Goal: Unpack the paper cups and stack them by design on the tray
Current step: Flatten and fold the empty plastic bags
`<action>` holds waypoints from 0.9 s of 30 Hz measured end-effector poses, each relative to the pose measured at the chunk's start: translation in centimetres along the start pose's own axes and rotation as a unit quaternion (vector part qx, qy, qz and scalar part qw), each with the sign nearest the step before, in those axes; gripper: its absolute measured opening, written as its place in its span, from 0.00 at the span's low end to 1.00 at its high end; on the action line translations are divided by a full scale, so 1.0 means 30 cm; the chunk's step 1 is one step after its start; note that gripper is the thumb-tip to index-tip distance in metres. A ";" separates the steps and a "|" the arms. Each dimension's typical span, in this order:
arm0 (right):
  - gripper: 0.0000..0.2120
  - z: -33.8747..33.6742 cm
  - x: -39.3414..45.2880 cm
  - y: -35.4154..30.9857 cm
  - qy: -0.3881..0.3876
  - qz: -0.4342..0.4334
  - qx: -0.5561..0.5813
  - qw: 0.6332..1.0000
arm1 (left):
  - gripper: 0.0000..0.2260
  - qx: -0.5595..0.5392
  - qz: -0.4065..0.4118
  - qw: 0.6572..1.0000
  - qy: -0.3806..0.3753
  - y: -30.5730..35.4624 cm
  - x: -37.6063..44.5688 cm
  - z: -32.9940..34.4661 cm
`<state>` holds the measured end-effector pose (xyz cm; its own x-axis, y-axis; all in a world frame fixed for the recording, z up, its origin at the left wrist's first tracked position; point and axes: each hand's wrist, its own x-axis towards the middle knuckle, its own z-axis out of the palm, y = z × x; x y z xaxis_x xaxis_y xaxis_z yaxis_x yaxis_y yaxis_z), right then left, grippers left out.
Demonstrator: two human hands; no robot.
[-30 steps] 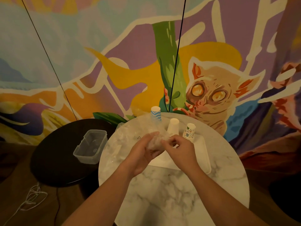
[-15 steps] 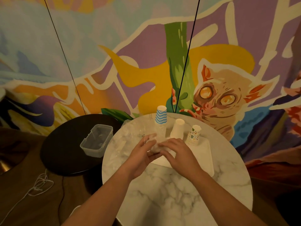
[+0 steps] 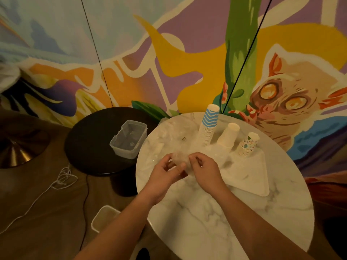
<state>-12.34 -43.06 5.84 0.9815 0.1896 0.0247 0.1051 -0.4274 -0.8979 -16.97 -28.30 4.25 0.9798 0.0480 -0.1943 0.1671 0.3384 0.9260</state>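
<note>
Three upside-down cup stacks stand on the white tray [image 3: 251,177]: a tall blue zigzag stack [image 3: 208,126], a plain cream stack [image 3: 228,135] and a short floral stack [image 3: 247,145]. Over the marble table, left of the tray, my left hand [image 3: 165,173] and my right hand [image 3: 204,169] both pinch a crumpled clear plastic wrapper [image 3: 180,158] between them. More clear plastic wrap [image 3: 169,139] lies flat on the table beyond my hands.
The round marble table [image 3: 225,212] stands against a painted wall. A low dark round table [image 3: 90,139] to the left carries a clear plastic box [image 3: 128,141]. Another pale bin [image 3: 104,217] sits on the floor below, beside a white cord [image 3: 62,179].
The view has swung left and down. My hands have shifted left off the tray, still bunching the clear wrapper between them. The cup stacks have not moved.
</note>
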 end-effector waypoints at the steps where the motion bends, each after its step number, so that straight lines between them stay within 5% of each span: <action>1: 0.05 0.033 0.005 -0.002 0.003 0.022 0.017 1.000 | 0.12 -0.008 -0.009 1.000 0.023 -0.002 -0.003 -0.020; 4: 0.07 0.124 0.015 -0.013 0.008 0.051 0.041 0.998 | 0.08 -0.031 -0.034 0.995 0.083 -0.013 -0.003 -0.095; 8: 0.17 0.239 0.025 -0.006 -0.152 0.078 0.081 0.982 | 0.06 -0.030 -0.059 0.990 0.123 -0.035 0.002 -0.229; 12: 0.12 0.381 0.054 0.023 -0.186 0.070 -0.012 0.980 | 0.06 0.000 -0.078 0.985 0.154 -0.105 -0.020 -0.377; 17: 0.12 0.635 0.072 0.056 -0.236 0.075 -0.124 0.961 | 0.18 -0.065 -0.138 0.978 0.141 -0.219 -0.087 -0.607; 23: 0.12 0.967 0.059 0.104 -0.336 0.116 -0.132 0.925 | 0.23 0.001 -0.106 0.959 0.262 -0.356 -0.170 -0.851; 27: 0.06 1.155 0.059 0.190 -0.398 0.132 -0.149 0.896 | 0.14 0.051 -0.087 0.932 0.349 -0.494 -0.184 -0.966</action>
<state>-15.54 -14.55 -14.46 0.5669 0.5661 -0.5985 0.0405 -0.7447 -0.6661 -28.05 -6.34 -17.79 0.6324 0.6120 -0.4748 0.3623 0.3081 0.8797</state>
